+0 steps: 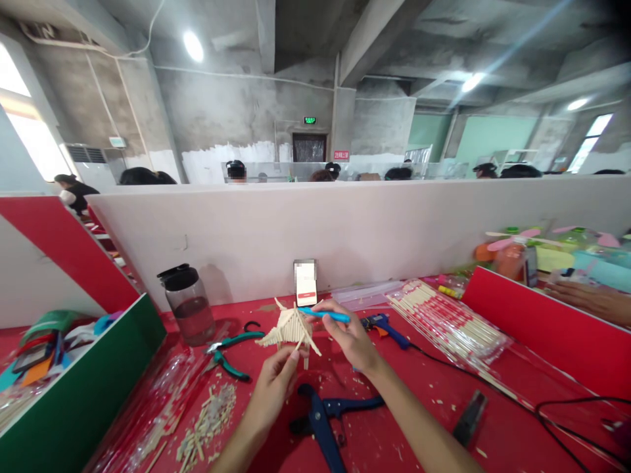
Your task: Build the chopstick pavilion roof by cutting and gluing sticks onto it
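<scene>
My left hand (275, 379) pinches the base of a small model roof made of pale wooden sticks (288, 326) and holds it up above the red table (434, 420). My right hand (348, 338) is closed around a thin blue tool (325, 315) whose tip rests against the top of the stick model. Both hands hover over the middle of the table.
Blue-handled cutters (323, 417) lie just below my hands. Green-handled pliers (229, 351), a dark-lidded jar (188, 303) and stick offcuts (207, 420) are at left. A blue glue gun (384, 325), packs of sticks (444, 318) and a black cable (566, 420) are at right. Another person's hand (591, 299) rests beyond the red divider.
</scene>
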{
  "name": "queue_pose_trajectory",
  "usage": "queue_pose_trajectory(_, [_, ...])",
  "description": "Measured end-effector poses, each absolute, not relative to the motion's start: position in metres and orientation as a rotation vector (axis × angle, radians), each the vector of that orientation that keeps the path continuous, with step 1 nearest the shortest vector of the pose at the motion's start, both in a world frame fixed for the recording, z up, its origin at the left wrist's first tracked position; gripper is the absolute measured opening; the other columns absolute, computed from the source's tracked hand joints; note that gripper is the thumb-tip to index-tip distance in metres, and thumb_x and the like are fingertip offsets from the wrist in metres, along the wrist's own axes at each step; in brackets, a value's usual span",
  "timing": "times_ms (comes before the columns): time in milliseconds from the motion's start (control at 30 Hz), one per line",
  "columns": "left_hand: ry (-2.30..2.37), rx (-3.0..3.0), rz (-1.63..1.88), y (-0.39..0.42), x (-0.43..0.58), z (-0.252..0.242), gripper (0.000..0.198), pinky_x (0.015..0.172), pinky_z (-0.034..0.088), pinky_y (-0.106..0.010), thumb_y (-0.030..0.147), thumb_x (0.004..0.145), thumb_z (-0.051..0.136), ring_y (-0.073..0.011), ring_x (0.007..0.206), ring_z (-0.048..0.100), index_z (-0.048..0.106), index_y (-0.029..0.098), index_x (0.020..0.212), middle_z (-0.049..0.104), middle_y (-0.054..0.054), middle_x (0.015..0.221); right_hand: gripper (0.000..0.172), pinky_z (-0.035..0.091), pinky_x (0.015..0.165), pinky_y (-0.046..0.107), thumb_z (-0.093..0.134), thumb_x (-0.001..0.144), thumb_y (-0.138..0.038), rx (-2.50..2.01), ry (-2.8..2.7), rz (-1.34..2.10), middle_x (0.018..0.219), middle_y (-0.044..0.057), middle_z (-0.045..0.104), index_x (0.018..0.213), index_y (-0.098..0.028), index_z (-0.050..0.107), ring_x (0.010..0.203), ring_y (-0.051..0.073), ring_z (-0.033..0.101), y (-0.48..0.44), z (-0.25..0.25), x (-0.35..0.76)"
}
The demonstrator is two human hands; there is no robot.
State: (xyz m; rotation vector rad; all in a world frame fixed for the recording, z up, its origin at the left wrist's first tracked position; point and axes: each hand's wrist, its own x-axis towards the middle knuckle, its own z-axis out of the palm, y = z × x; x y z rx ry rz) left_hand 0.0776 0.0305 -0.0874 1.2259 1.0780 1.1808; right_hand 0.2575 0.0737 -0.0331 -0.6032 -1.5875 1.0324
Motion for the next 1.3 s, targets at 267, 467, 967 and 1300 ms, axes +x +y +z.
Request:
queue_pose_trajectory(267, [1.083, 1.222, 1.193, 0.029, 0.0772, -0.0859, 0.071, 0.042, 0.018, -0.02, 0.08, 0.072, 0.065, -0.0077, 0.039, 0.023, 0.072, 0.013, 0.095, 0.028, 0.013, 0.042, 0.034, 0.055, 0.09, 0.037, 0.059, 0.097, -0.055, -0.58, -1.614, 1.079, 0.105, 0.006, 0.075, 0.107, -0.025, 0.07, 0.098, 0.023, 0.072, 0.071, -0.0341, 0.2554])
queue_pose_trajectory(467, [1.085, 1.237, 1.203, 0.027, 0.0746, -0.0853, 0.064, 0.044, 0.018, -0.02, 0.075, 0.076, 0.066, -0.008, 0.041, 0.024, 0.072, 0.013, 0.093, 0.03, 0.012, 0.043, 0.037, 0.054, 0.094, 0.039, 0.059, 0.096, -0.056, -0.585, -1.629, 1.062, 0.1, 0.006, 0.075, 0.11, -0.024, 0.07, 0.097, 0.023, 0.072, 0.0691, -0.0312, 0.256])
queue_pose_trajectory(967, [1.078, 1.206, 1.225, 0.0241, 0.0704, -0.0868, 0.059, 0.045, 0.016, -0.02, 0.071, 0.078, 0.068, -0.008, 0.043, 0.021, 0.073, 0.013, 0.091, 0.029, 0.011, 0.045, 0.034, 0.057, 0.084, 0.038, 0.067, 0.091, -0.055, -0.588, -1.609, 1.131, 0.09, 0.004, 0.075, 0.105, -0.024, 0.069, 0.085, 0.023, 0.074, 0.0716, -0.036, 0.2541])
queue_pose_trajectory(1300, [1.087, 1.23, 1.218, 0.0277, 0.0683, -0.0914, 0.06, 0.044, 0.016, -0.021, 0.072, 0.079, 0.066, -0.008, 0.042, 0.021, 0.073, 0.014, 0.092, 0.029, 0.011, 0.044, 0.042, 0.058, 0.085, 0.041, 0.064, 0.091, -0.059, -0.623, -1.637, 1.105, 0.091, 0.006, 0.077, 0.114, -0.026, 0.072, 0.087, 0.025, 0.074, 0.0693, -0.0326, 0.2536])
